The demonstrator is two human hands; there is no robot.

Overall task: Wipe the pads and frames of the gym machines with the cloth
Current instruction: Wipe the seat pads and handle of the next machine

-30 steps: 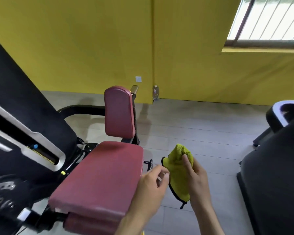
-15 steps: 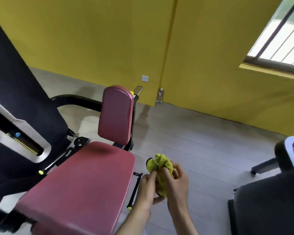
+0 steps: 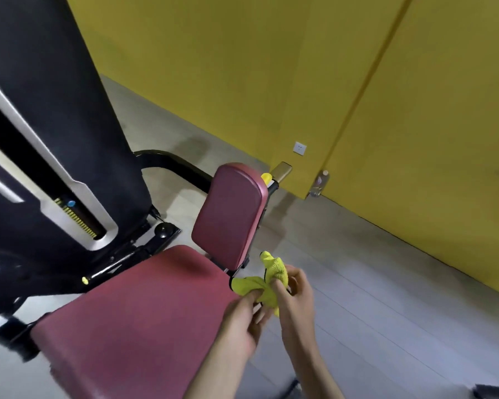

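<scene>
A yellow cloth (image 3: 267, 280) with a dark hem is bunched between both hands, just off the right edge of the dark red seat pad (image 3: 139, 315). My left hand (image 3: 244, 321) pinches its lower fold. My right hand (image 3: 296, 298) grips its upper part with curled fingers. The upright red back pad (image 3: 228, 217) stands behind the seat, close to the cloth. The machine's black frame tube (image 3: 170, 162) curves behind the back pad.
A black weight-stack tower (image 3: 49, 139) with a white-trimmed slot rises at the left. A yellow adjustment knob (image 3: 267, 177) sits behind the back pad. Yellow walls close the back; a water bottle (image 3: 319, 184) stands at the corner. Grey tiled floor lies to the right.
The view has swung left and tilted, so the machine at the right has left the frame. Both hands have shifted closer to the seat's right edge and spread the cloth out more.
</scene>
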